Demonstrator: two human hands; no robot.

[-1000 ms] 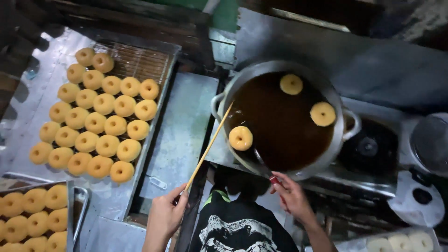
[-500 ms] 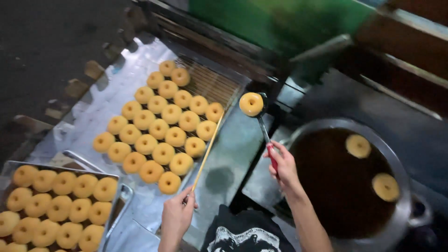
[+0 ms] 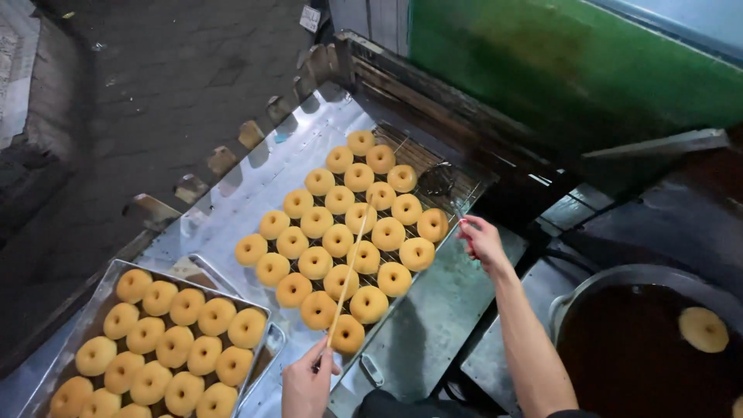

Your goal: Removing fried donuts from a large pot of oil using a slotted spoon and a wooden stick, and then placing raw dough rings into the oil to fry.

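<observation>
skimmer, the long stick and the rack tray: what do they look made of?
Skimmer: looks like dark wire mesh, with a red grip in the right hand. Stick in the left hand: pale, thin, likely bamboo or wood. Rack tray: shiny, reflective sheet metal, probably steel or aluminium.

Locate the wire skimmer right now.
In the head view the skimmer is held by the right hand over the far right end of the wire rack, just beyond the rows of donuts.
</observation>
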